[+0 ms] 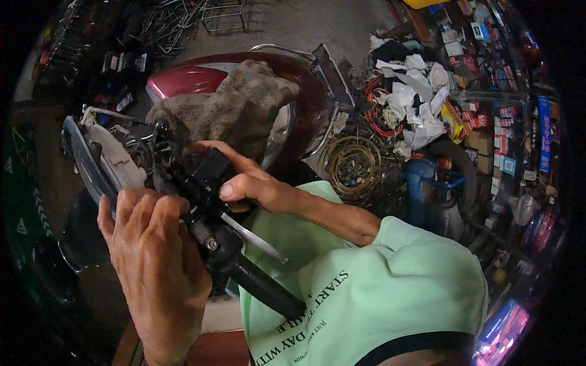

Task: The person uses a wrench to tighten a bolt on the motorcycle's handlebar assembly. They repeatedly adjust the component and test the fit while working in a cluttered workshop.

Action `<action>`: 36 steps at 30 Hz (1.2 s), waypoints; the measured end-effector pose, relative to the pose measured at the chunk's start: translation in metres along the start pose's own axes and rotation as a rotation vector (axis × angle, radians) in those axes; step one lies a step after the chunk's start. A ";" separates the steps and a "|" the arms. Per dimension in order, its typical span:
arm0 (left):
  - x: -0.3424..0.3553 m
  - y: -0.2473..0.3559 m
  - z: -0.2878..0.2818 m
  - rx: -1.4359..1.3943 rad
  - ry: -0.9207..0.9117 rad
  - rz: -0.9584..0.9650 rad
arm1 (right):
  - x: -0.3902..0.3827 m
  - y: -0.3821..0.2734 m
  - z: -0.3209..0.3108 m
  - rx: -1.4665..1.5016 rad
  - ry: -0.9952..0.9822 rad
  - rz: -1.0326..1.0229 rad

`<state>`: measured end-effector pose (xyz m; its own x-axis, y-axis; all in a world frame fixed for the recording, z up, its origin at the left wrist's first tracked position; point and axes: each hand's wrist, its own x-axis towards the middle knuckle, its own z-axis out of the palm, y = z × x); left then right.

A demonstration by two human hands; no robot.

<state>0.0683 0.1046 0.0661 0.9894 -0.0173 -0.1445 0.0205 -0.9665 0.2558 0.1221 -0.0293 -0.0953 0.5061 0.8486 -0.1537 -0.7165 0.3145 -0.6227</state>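
Note:
A motorcycle handlebar with a black rubber grip [262, 283] slants down toward my shirt. My right hand [268, 189] is closed around a black box-shaped housing [212, 166] on the bar, thumb on the near side and index finger along the far side. Below that thumb a silver lever [253, 238] sticks out. My left hand [152, 262] is bent over the bar's left part, its knuckles up and its fingertips mostly hidden. Its outer finger lies by the rim of the headlight [85, 161], whose pale back shell [119, 158] hangs among loose wires.
Beyond the bar, a brown cloth [244, 100] drapes a dark red motorcycle body [201, 76]. White rags [415, 91], coiled cable [351, 165] and a blue cylinder [420, 189] lie to the right. Shelves of small boxes [500, 143] line the right side. Metal frames [223, 15] are far left.

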 end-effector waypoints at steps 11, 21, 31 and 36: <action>0.007 0.014 -0.005 0.093 0.003 -0.062 | 0.002 -0.013 0.003 -0.402 0.018 -0.233; 0.009 0.027 -0.008 0.293 -0.040 -0.150 | 0.005 -0.008 0.001 -0.352 -0.004 -0.254; 0.010 0.041 -0.010 0.674 0.011 -0.131 | 0.002 -0.010 0.003 -0.312 -0.024 -0.159; 0.013 0.033 -0.008 0.529 -0.089 -0.091 | 0.000 -0.010 0.000 -0.307 -0.012 -0.141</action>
<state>0.0833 0.0747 0.0803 0.9706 0.0730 -0.2295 0.0074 -0.9616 -0.2743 0.1294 -0.0321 -0.0890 0.5829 0.8115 -0.0415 -0.4610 0.2882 -0.8393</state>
